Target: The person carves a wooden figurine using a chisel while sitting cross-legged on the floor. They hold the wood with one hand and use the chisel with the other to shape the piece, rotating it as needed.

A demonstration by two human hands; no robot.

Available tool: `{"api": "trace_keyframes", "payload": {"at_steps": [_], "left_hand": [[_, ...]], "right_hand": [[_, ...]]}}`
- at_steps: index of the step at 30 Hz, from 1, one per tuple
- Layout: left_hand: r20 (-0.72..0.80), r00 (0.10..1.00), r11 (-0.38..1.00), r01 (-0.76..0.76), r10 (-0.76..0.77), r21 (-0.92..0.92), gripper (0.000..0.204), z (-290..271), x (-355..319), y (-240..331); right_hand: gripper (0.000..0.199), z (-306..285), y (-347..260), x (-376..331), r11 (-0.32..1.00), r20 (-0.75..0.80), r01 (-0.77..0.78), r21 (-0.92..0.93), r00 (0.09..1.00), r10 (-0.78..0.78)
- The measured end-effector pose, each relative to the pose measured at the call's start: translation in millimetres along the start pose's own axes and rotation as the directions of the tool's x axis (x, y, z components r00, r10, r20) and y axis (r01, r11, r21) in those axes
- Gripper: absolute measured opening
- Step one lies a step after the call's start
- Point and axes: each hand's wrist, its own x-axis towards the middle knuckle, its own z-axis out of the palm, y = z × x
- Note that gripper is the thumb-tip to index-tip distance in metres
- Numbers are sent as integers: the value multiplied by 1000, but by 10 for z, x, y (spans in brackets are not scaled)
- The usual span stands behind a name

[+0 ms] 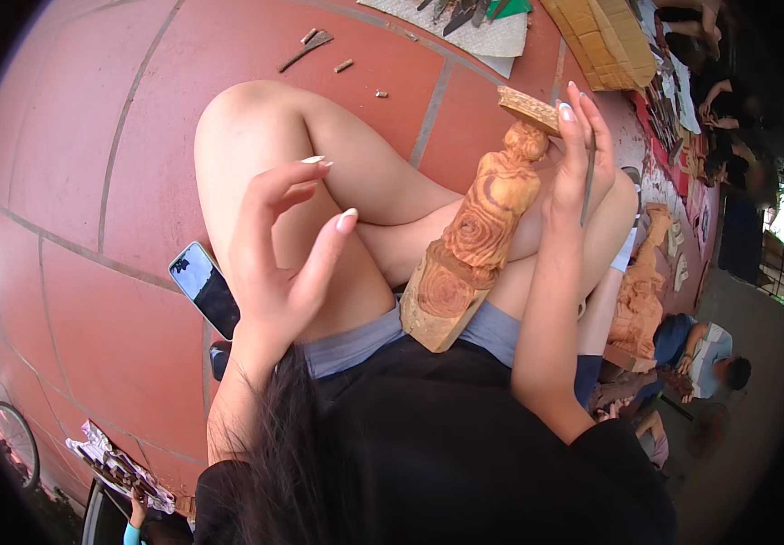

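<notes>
A carved wooden figure [483,222] with swirling grain leans upward from my lap, its squared base against my belly. Its top is a flat, rough-edged piece like a hat brim. By that top is my right hand [583,159], fingertips up and touching or very close to the brim. A thin dark strip, like a slim carving tool [588,186], lies along its palm under the fingers; its ends are partly hidden. To the left of the figure my left hand [278,250] is raised over my thigh, fingers curved and apart, holding nothing.
A phone [206,289] lies on the red tiles beside my left leg. Ahead are wood scraps [307,51], a white cloth [492,38] bearing tools, and a cardboard box [601,41]. Another wood carving [637,291] stands at right, near other people. More tools [124,468] lie lower left.
</notes>
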Motion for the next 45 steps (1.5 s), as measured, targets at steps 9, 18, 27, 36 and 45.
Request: {"api": "trace_keyframes", "payload": {"at_steps": [9, 18, 27, 36, 45], "left_hand": [[785, 599, 570, 705, -160, -422, 79, 1514, 558, 28], [714, 644, 271, 764, -274, -585, 68, 1630, 412, -273], [621, 674, 123, 711, -401, -693, 61, 1494, 473, -278], [438, 764, 119, 548, -473, -828, 67, 1230, 582, -267], [432, 789, 112, 525, -438, -844, 63, 1234, 511, -286]], "right_hand": [[50, -289, -37, 33, 994, -23, -26, 106, 999, 29], [90, -457, -256, -103, 988, 112, -30, -154, 993, 48], [108, -407, -511, -764, 945, 419, -323, 51, 866, 273], [18, -14, -595, -817, 980, 400, -182, 85, 907, 133], [12, -22, -699, -834, 934, 497, 280, -223, 857, -139]]}}
